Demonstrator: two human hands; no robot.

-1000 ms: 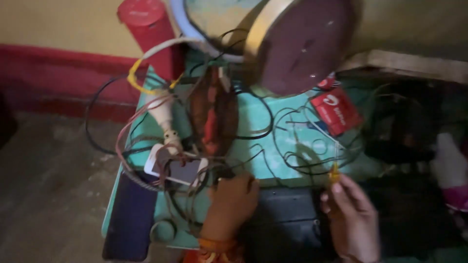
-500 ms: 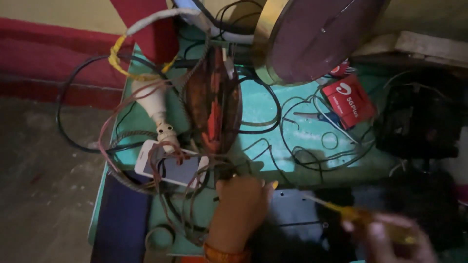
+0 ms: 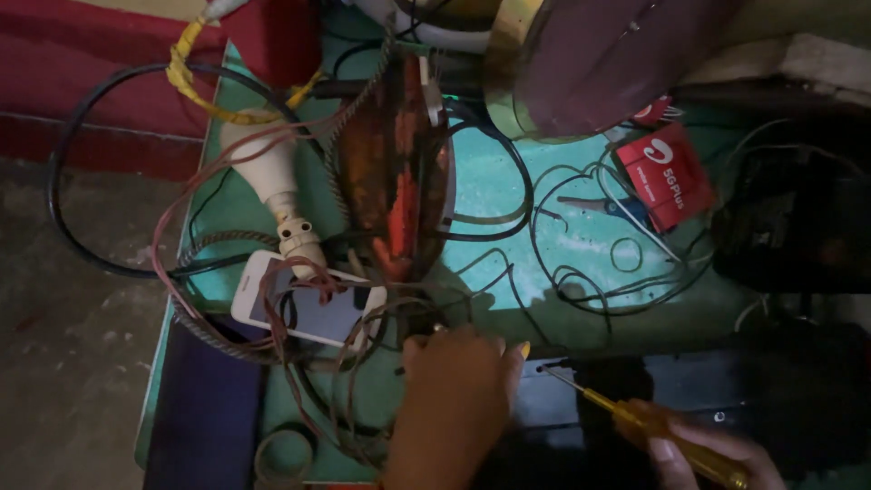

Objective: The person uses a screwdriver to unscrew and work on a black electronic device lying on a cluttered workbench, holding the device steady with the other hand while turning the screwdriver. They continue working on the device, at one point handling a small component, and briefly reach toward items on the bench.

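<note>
My left hand [image 3: 458, 395] lies palm down at the near edge of the teal table [image 3: 508, 195], fingers resting among tangled wires and against a dark flat panel [image 3: 590, 408]. My right hand [image 3: 703, 454], at the bottom right, grips a yellow-handled screwdriver [image 3: 653, 426]; its thin tip points up-left at the dark panel, close to my left fingertips. A rusty iron-like appliance [image 3: 395, 181] lies on the table above my left hand.
A white phone [image 3: 308, 308] sits under brown wires left of my hand, beside a white bulb holder [image 3: 272, 181]. A red box [image 3: 667, 172] and loops of black wire [image 3: 590, 236] lie to the right. A large round metal object [image 3: 599, 54] stands behind. A tape ring [image 3: 286, 454] lies near the front.
The view has shifted closer and downward. My right hand has drawn down and right with the screwdriver, whose tip now points at the dark panel. My left hand stays on the wires.
</note>
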